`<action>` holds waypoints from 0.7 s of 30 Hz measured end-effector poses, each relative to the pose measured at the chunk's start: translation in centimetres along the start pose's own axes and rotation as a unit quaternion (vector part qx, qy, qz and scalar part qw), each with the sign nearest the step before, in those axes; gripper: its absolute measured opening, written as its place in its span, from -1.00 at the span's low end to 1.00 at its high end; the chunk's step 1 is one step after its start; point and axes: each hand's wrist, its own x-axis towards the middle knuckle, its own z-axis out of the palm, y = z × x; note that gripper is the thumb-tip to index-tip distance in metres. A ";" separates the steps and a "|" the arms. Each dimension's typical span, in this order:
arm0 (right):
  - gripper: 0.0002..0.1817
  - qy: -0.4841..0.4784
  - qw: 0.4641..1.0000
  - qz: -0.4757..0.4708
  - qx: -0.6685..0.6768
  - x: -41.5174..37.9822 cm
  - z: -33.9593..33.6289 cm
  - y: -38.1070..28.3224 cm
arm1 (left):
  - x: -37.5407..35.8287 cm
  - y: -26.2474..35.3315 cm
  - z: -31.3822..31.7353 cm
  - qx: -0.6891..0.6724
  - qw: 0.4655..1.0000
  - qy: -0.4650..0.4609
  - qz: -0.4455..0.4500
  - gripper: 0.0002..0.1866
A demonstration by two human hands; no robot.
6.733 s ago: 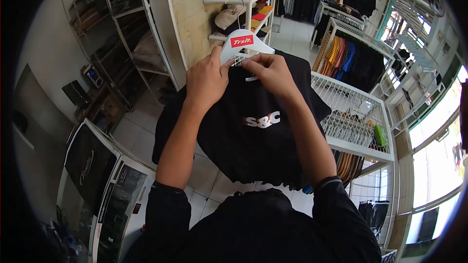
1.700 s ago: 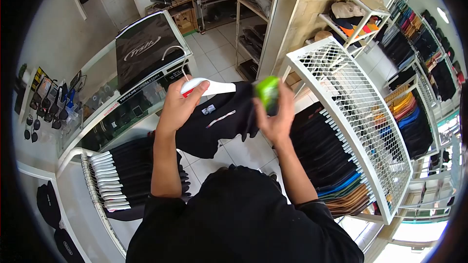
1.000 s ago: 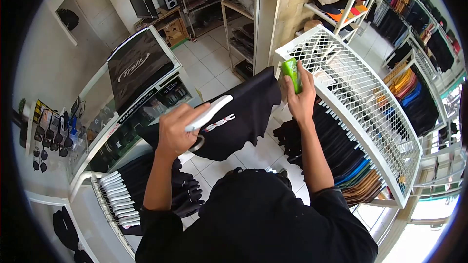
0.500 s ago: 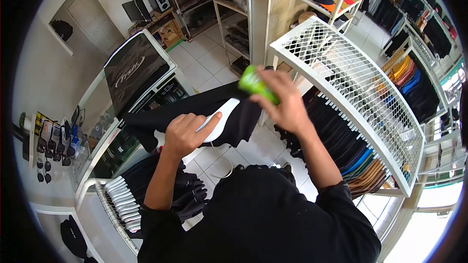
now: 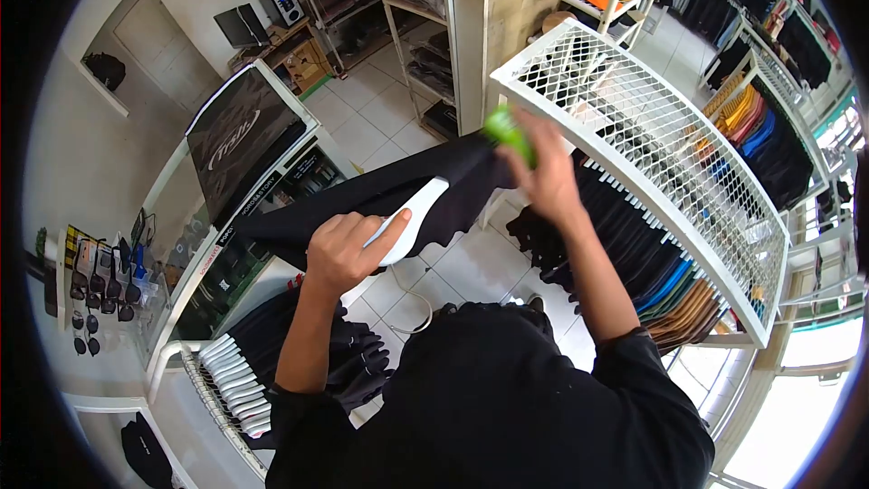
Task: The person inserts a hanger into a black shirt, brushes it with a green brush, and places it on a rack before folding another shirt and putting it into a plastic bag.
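My left hand (image 5: 342, 249) is closed around a white clothes hanger (image 5: 414, 219), one finger stretched along its wide arm. The hanger's curved hook (image 5: 418, 319) hangs below. A black garment (image 5: 371, 195) is on the hanger and stretches out on both sides of my left hand. My right hand (image 5: 548, 172), smeared by motion, is closed on a bright green object (image 5: 509, 134); its kind is too blurred to tell. The green object is at the garment's far right end, seemingly against the cloth.
A white mesh-topped rack (image 5: 634, 140) with hung clothes stands close on my right. Dark garments on white hangers (image 5: 237, 385) hang at lower left. A glass display case (image 5: 240, 244) and sunglasses (image 5: 95, 285) are at left; shelves (image 5: 412, 9) stand behind.
My right hand has moved right and slightly up with the green object. The garment's right end is stretched further that way. My left hand keeps its hold on the hanger.
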 end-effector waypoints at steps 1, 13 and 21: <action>-0.46 0.044 0.996 0.080 -0.014 -0.2 0.4 3.6 | -0.2 0.1 -0.1 -0.002 1.000 0.001 -0.001 -0.50; -0.39 0.019 0.988 0.121 -0.093 -3.5 -0.6 6.6 | 0.8 -0.1 -0.3 -0.149 0.987 0.001 -0.063 -0.51; -0.16 -0.354 0.868 0.192 0.292 -2.5 -3.8 -1.6 | 4.1 -3.4 0.3 -0.311 0.923 -0.024 -0.224 -0.52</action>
